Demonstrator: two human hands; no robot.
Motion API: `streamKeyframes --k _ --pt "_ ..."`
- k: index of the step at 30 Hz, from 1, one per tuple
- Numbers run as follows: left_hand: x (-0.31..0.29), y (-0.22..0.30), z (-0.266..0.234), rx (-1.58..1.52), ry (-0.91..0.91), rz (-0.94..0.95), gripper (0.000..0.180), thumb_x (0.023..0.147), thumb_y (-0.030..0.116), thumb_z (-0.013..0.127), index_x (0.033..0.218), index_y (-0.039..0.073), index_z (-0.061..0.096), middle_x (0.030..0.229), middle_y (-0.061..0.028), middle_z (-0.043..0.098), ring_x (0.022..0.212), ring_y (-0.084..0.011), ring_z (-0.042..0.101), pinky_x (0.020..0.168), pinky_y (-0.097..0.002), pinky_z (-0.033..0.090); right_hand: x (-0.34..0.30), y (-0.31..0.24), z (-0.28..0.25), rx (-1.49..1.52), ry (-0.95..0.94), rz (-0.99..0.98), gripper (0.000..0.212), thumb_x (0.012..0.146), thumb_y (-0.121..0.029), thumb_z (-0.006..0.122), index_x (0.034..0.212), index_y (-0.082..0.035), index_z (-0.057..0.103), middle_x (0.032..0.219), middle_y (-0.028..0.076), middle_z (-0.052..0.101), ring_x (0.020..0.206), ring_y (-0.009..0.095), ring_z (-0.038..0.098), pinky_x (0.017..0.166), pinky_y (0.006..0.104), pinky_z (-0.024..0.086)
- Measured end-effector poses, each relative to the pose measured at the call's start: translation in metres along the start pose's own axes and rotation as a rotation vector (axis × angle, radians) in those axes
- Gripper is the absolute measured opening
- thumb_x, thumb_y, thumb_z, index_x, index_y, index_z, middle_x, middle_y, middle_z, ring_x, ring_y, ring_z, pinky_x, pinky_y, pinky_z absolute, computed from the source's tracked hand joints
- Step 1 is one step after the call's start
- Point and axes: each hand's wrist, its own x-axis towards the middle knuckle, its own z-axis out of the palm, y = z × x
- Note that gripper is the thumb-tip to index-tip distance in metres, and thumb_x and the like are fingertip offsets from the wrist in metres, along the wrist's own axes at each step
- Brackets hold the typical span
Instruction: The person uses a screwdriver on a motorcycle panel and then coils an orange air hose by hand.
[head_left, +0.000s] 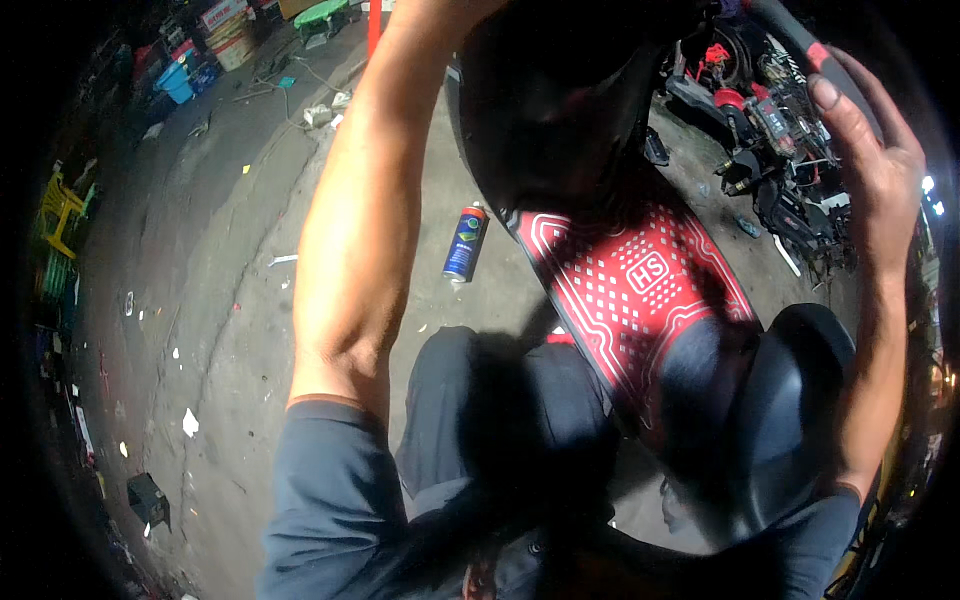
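My right hand is closed around the handlebar grip of a scooter, with the thumb lying along it. This grip is dark with a red band. My left arm reaches up to the top edge, where only the wrist and a bit of my left hand show; its fingers are out of sight. Between my arms stands the scooter's black front panel. Below it lies a red footboard mat with white patterns. A dark rounded seat is beside my leg.
A blue spray can lies on the concrete floor left of the scooter. Motor parts and wires are heaped at the right. A blue bucket, a green stool and a yellow chair are farther off left. Paper scraps litter the floor.
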Motion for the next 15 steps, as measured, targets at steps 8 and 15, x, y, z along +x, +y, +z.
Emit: streamKeyframes --k 8,15 --pt "-0.011 -0.015 -0.008 0.674 0.114 0.344 0.044 0.077 0.010 0.056 0.118 -0.004 0.050 0.101 -0.0270 0.059 0.097 -0.0369 0.058 0.084 -0.0389 0.045 -0.061 0.096 -0.073 -0.484 -0.124 -0.163 0.047 0.088 -0.028 0.056 0.124 0.001 0.048 0.118 0.016 0.054 0.108 0.022 0.052 0.093 0.0334 0.039" --pt "-0.076 -0.073 -0.019 0.688 0.099 0.283 0.034 0.078 0.018 0.059 0.107 0.000 0.054 0.085 -0.0219 0.061 0.083 -0.0351 0.060 0.073 -0.0396 0.048 -0.106 0.181 -0.079 -0.459 -0.156 0.223 0.046 0.090 -0.034 0.053 0.122 -0.001 0.051 0.109 0.008 0.056 0.100 0.014 0.049 0.089 0.0268 0.036"
